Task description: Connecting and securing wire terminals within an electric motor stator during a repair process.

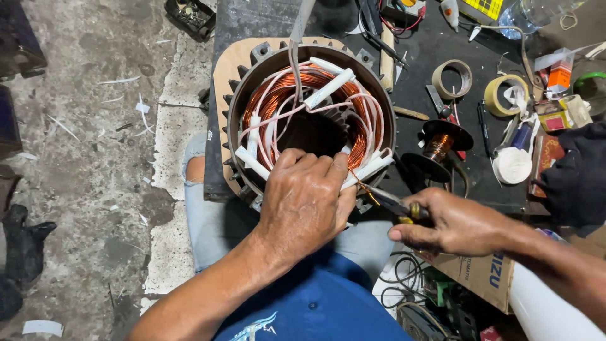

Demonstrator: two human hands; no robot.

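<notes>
Cluttered worktop [435, 50] carried a motor [309, 120].
Left hand [306, 202] pinched white sleeves [369, 169] at five o'clock; right hand [451, 221] gripped pliers [394, 205], best kept off copper.

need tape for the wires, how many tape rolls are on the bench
2: a brownish tape roll right of the motor, and a yellowish tape roll just right of it. More may hide in the clutter.

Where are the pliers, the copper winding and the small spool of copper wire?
pliers [394, 205]: head view, on the metal jaws just ahead of the right hand.
copper winding [278, 95]: head view, on the bare coils inside the motor housing.
small spool of copper wire [437, 146]: head view, on the wound wire between its black flanges.
</notes>
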